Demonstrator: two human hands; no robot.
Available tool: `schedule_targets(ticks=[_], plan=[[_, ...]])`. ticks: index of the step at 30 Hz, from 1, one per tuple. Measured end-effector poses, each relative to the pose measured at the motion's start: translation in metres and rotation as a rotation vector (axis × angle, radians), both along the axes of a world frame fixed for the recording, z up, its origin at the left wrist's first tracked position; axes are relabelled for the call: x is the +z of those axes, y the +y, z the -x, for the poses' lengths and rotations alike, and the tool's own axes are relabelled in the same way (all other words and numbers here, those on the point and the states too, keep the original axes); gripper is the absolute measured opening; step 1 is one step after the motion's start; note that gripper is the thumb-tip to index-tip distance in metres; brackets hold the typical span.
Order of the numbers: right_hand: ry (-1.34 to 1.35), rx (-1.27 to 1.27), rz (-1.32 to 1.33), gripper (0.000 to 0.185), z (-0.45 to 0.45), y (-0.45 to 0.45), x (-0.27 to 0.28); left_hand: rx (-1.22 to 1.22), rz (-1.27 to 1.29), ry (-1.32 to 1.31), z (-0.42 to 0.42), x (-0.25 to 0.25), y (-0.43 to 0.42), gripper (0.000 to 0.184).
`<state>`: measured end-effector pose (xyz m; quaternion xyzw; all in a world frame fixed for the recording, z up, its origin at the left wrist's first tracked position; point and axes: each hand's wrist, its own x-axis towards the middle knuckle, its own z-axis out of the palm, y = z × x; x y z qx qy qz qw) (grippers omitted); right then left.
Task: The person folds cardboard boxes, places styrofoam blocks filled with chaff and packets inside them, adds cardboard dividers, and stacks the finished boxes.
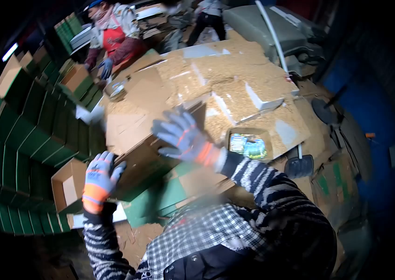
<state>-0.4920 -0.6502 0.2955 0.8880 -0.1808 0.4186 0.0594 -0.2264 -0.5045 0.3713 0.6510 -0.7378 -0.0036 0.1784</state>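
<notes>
My left hand [97,178], in a grey glove with an orange cuff, is open at the left end of a brown and green cardboard box [134,169]. Its fingers point forward with the thumb apart; whether it touches the cardboard I cannot tell. Over the right part of that box my right hand [182,138], gloved alike, is open with fingers spread and nothing held. Beside my left hand stands a small open cardboard box [63,190]. Green flattened cardboard [148,205] lies in front of my body. A small tray with colourful printed packets [249,145] sits right of my right hand.
Green cardboard boxes [29,135] are stacked high along the left. Sawdust-like material covers the worktable [160,77], with white box pieces [263,100] in it. A co-worker [116,39] in gloves is at the far left, another person [207,21] behind. A pale pole [272,35] leans at the right.
</notes>
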Motion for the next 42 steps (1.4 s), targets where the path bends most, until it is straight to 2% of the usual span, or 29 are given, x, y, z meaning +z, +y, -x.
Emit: schedule_targets(ticks=[3, 5, 6, 7, 9, 10, 11, 12, 13, 15, 16, 17, 18, 19, 21, 23, 24, 25, 28, 30, 31, 33, 34, 35, 37, 38, 39, 40, 42], plan=[[-0.057, 0.143, 0.082, 0.048, 0.02, -0.002, -0.005, -0.045, -0.355, 0.383, -0.007, 0.026, 0.0, 0.034], [-0.136, 0.399, 0.059, 0.039, 0.022, -0.001, 0.018, -0.058, -0.243, -0.044, -0.031, 0.014, 0.0, 0.037], [-0.051, 0.45, 0.043, 0.035, 0.025, -0.002, 0.023, -0.153, -0.356, 0.049, -0.046, 0.02, -0.01, 0.037], [0.035, 0.503, 0.026, 0.031, 0.028, -0.001, 0.026, -0.067, -0.353, 0.042, -0.069, 0.017, -0.013, 0.035], [-0.193, 0.656, -0.335, 0.023, 0.022, 0.007, 0.027, 0.272, -0.534, 0.663, -0.076, 0.024, -0.029, 0.031], [-0.334, 0.744, -0.496, 0.019, 0.02, 0.01, 0.027, 0.135, -0.297, 0.639, -0.114, -0.024, -0.046, 0.027], [-0.228, 0.74, -0.681, 0.02, 0.013, 0.015, 0.029, 0.044, 0.128, 0.735, -0.066, -0.029, -0.051, 0.023], [0.198, 0.633, -0.505, 0.024, 0.009, 0.016, 0.043, 0.021, 0.273, 0.695, -0.05, -0.048, -0.057, 0.023], [0.461, 0.499, -0.559, 0.028, 0.003, 0.024, 0.048, 0.0, 0.416, 0.653, -0.037, -0.061, -0.06, 0.023], [-0.022, 0.553, -0.173, 0.04, -0.011, 0.024, 0.017, -0.105, 0.205, 0.733, 0.007, -0.059, -0.053, 0.024], [0.117, 0.349, -0.293, 0.048, -0.003, 0.026, 0.04, -0.28, 0.214, 0.16, 0.025, -0.038, -0.048, 0.03], [0.256, 0.145, -0.409, 0.055, 0.008, 0.028, 0.067, -0.307, 0.102, 0.097, 0.019, -0.045, -0.046, 0.034], [0.167, 0.122, -0.543, 0.067, 0.012, 0.028, 0.07, -0.333, -0.005, 0.036, 0.01, -0.057, -0.045, 0.037], [0.24, 0.275, -0.597, 0.07, 0.014, 0.035, 0.072, -0.36, -0.113, -0.026, 0.004, -0.065, -0.045, 0.041], [0.372, 0.581, -0.719, 0.076, 0.012, 0.064, 0.067, -0.408, -0.092, 0.242, 0.011, -0.059, -0.049, 0.04], [1.092, 0.676, -0.888, 0.074, -0.014, 0.049, 0.07, -0.383, -0.104, 0.34, 0.006, -0.068, -0.051, 0.039], [0.909, 0.614, -0.714, 0.067, -0.02, 0.038, 0.057, -0.301, -0.177, 0.482, 0.004, -0.067, -0.046, 0.037], [0.728, 0.546, -0.539, 0.061, -0.023, 0.021, 0.036, 0.035, -0.451, 1.293, -0.002, -0.071, -0.042, 0.036], [0.623, 0.56, -0.692, 0.064, -0.019, -0.018, 0.0, -0.041, -0.006, 1.552, -0.063, -0.125, -0.036, 0.047], [0.425, 0.526, -0.728, 0.062, 0.007, -0.015, 0.024, 0.102, 0.171, 1.046, -0.116, -0.172, -0.017, 0.05], [0.212, 0.565, -0.813, 0.053, 0.019, -0.015, 0.033, 0.167, 0.141, 1.098, -0.122, -0.173, -0.01, 0.052], [-0.134, 0.452, -0.832, 0.046, 0.024, -0.017, 0.018, -0.005, 0.1, 1.679, -0.087, -0.13, 0.001, 0.059], [-0.566, 0.496, -0.973, 0.044, 0.014, -0.002, 0.003, -0.021, 0.054, 1.688, -0.065, -0.097, -0.002, 0.067], [-0.731, 0.371, -0.962, 0.046, 0.004, 0.009, -0.011, -0.096, -0.047, 1.592, -0.059, -0.072, -0.004, 0.064], [-0.823, 0.234, -1.211, 0.053, -0.036, 0.027, -0.088, -0.021, -0.068, 0.992, -0.016, -0.005, -0.021, 0.059], [-0.707, 0.397, -1.478, 0.054, -0.033, 0.037, -0.121, -0.012, -0.183, 1.046, 0.0, 0.015, -0.031, 0.059], [-0.575, 0.564, -1.738, 0.055, -0.025, 0.047, -0.154, 0.014, -0.34, 1.077, -0.02, 0.0, -0.046, 0.061], [-0.426, 0.737, -1.983, 0.056, -0.015, 0.055, -0.179, -0.056, -0.438, 0.931, -0.014, -0.013, -0.056, 0.06], [-0.173, 0.784, -2.352, 0.048, 0.009, 0.047, -0.183, -0.275, -0.587, 0.653, 0.0, -0.053, -0.066, 0.061]])
